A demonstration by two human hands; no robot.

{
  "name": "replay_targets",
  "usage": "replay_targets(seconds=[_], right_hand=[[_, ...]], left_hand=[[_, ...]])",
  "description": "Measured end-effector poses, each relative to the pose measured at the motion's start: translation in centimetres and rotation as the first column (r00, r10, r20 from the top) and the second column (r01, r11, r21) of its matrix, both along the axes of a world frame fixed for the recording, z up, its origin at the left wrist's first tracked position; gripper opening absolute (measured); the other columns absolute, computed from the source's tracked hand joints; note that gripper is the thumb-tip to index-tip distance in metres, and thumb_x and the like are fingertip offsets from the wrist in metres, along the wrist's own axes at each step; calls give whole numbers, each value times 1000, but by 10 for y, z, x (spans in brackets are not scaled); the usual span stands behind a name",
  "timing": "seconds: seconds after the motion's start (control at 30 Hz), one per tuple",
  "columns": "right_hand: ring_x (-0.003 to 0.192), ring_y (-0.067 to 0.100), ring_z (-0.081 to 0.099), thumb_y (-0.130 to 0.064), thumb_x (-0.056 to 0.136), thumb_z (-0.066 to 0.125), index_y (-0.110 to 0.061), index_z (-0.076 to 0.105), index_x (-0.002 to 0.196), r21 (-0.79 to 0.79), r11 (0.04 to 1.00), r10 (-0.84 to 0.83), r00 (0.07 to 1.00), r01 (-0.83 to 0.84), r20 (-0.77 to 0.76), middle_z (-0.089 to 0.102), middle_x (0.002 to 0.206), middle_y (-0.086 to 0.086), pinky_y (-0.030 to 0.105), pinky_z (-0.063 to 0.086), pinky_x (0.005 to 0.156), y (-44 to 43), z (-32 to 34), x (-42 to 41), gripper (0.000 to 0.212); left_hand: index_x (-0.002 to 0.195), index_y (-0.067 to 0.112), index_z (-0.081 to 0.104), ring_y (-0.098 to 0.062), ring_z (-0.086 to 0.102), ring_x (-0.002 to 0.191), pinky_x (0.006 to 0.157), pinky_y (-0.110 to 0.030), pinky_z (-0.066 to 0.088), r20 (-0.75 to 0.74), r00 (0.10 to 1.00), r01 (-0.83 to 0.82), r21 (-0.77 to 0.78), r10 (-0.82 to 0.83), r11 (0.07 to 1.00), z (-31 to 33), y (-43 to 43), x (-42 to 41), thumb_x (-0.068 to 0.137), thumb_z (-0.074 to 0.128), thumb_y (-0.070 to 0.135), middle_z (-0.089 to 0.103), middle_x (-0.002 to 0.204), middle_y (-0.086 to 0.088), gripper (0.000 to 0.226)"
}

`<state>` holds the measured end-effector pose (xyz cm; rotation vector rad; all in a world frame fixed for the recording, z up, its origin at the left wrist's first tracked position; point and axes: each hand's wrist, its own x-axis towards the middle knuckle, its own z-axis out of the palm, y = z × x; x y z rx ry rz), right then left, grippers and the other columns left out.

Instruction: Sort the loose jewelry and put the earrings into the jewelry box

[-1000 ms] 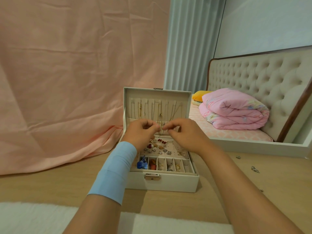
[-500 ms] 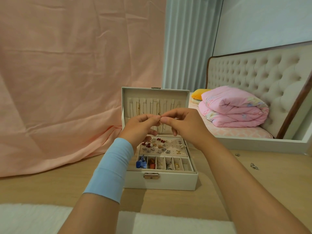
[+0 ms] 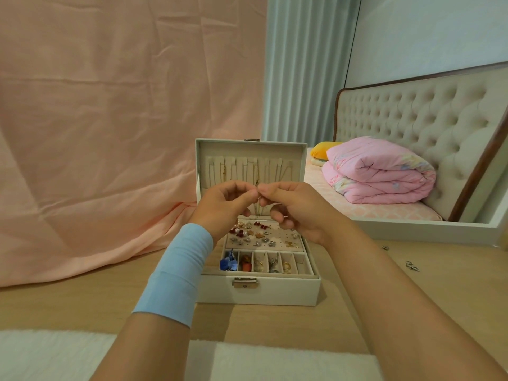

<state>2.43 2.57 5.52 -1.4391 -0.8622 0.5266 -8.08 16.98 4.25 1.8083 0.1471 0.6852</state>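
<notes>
A white jewelry box (image 3: 275, 294) stands open on the wooden floor, its lid upright with thin chains hanging inside. Its tray holds several small earrings (image 3: 254, 233) on a peg pad, and a front row of compartments holds a blue piece (image 3: 228, 264) and other bits. Above the tray, my left hand (image 3: 225, 206) and my right hand (image 3: 294, 209) meet fingertip to fingertip, both pinching one tiny earring (image 3: 257, 198) that is mostly hidden between them. A blue band wraps my left wrist.
Loose silver jewelry pieces (image 3: 411, 265) lie on the floor at the right, another (image 3: 385, 247) further back. A white bed frame (image 3: 428, 229) with a folded pink quilt (image 3: 379, 171) is behind them. Pink cloth (image 3: 96, 160) drapes the left. A white rug (image 3: 55, 356) lies near me.
Both hands rose together from just above the tray to in front of the lid, still pinching the small piece between their fingertips.
</notes>
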Motion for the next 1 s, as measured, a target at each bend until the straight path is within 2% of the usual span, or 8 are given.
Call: replay_targets(seconds=[0.1,0.17,0.33,0.4,0.47,0.57,0.7,1.0], right_hand=[[51,12,58,-31,87,79,-25,77,94,22,992,-129,969,127,211,77,85,-2,21,41,40,2,-1,-1,10],[53,14,62,-29,84,82,-28,78,94,41,991,-133,937,126,322,78,85,-1,22,45,43,0,0,1,11],[51,10,61,-24,81,85,-33,82,89,-2,986,-144,870,164,471,78,79,-5,18,46,47,-6,-2,10,12],[49,8,59,-24,82,83,-35,82,85,-19,981,-161,856,196,491,77,77,-8,15,47,50,-9,-5,14,11],[52,0,60,-23,82,83,-35,81,79,-80,962,-175,812,262,557,75,75,-16,12,47,55,-11,-10,20,12],[71,-7,64,-26,79,85,-43,73,67,-234,884,-132,695,406,707,70,70,-26,14,44,63,-12,-19,25,23],[75,-4,61,-35,79,84,-43,69,66,-335,798,-30,589,501,808,69,76,-23,19,39,59,-9,-27,22,21],[74,-5,59,-33,81,80,-43,65,65,-341,801,27,540,492,841,69,78,-19,16,35,57,-9,-25,17,25]], left_hand=[[92,23,72,-1,61,63,58,-18,49,-47,999,1,18,0,1000,0,3,-2,92,65,31,71,80,12,11],[91,24,72,-1,61,63,59,-18,48,-73,997,-3,4,3,1000,-1,4,-2,91,67,34,72,81,12,11],[88,27,73,3,61,61,59,-16,46,-114,993,-7,107,19,994,-1,3,0,91,66,32,71,75,15,10],[89,29,74,3,62,67,64,-18,45,-143,989,-7,150,28,989,-3,0,3,93,63,34,72,79,17,13],[90,31,75,-2,64,85,74,-23,46,-179,981,-28,214,68,976,-8,-3,6,94,60,36,73,88,16,16],[97,37,72,-10,57,107,95,-34,45,-271,943,-62,427,192,902,-17,-6,11,96,54,30,67,115,11,20],[101,42,71,-19,37,131,113,-47,29,-299,915,-19,641,272,767,-21,-8,14,90,47,26,58,130,8,31],[109,44,69,-14,37,121,107,-38,23,-305,902,53,779,305,624,-26,-8,18,91,46,33,58,129,12,32]])
